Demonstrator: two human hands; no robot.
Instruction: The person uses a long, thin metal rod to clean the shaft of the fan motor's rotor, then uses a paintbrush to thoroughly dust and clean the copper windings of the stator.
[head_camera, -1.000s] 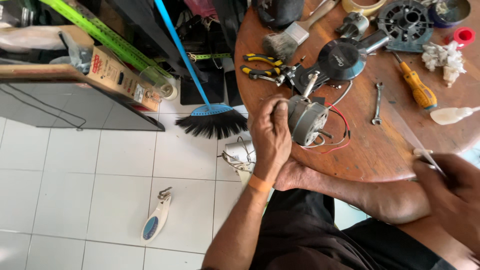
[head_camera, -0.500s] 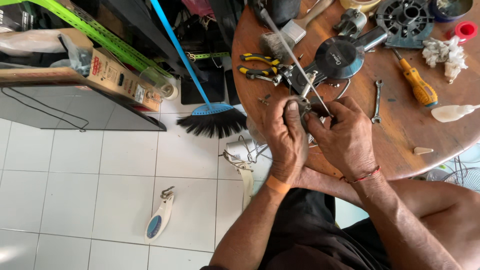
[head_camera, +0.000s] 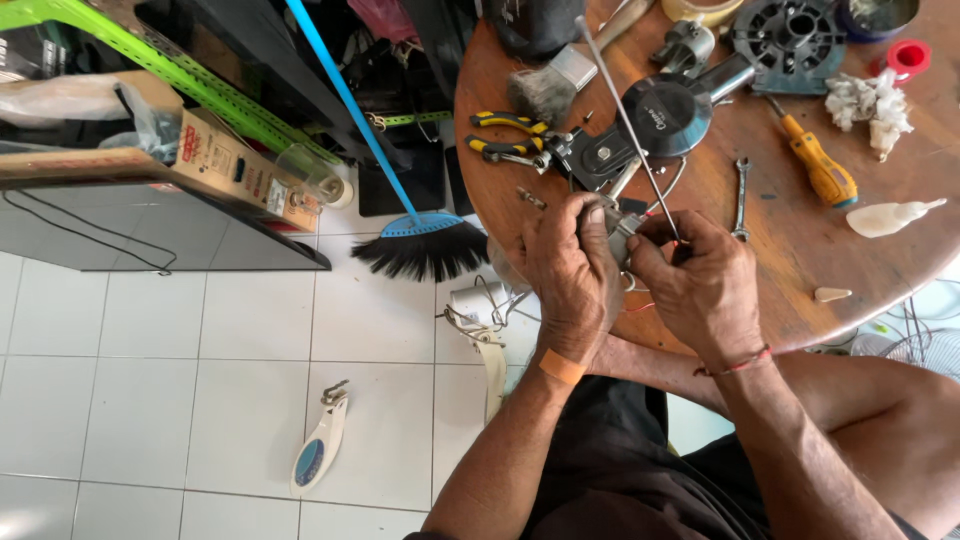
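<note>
Round wooden surface (head_camera: 780, 290) over white tile floor (head_camera: 200, 380), cluttered as usual. Both hands working at its near edge: left hand (head_camera: 570, 275) wrapped tight round a small grey motor (head_camera: 622, 235), mostly hidden; right hand (head_camera: 700, 285) pinched shut on a thin metal rod (head_camera: 625, 115). Rod's long axis slanting up and away to the left, low end right at the motor between the hands. Both grips touching the work, left carrying the motor. Further out: pliers (head_camera: 505, 135), brush (head_camera: 550, 90), black disc (head_camera: 668, 112), small wrench (head_camera: 740, 195), orange screwdriver (head_camera: 815, 160). Broom (head_camera: 425, 240) down on the floor.
</note>
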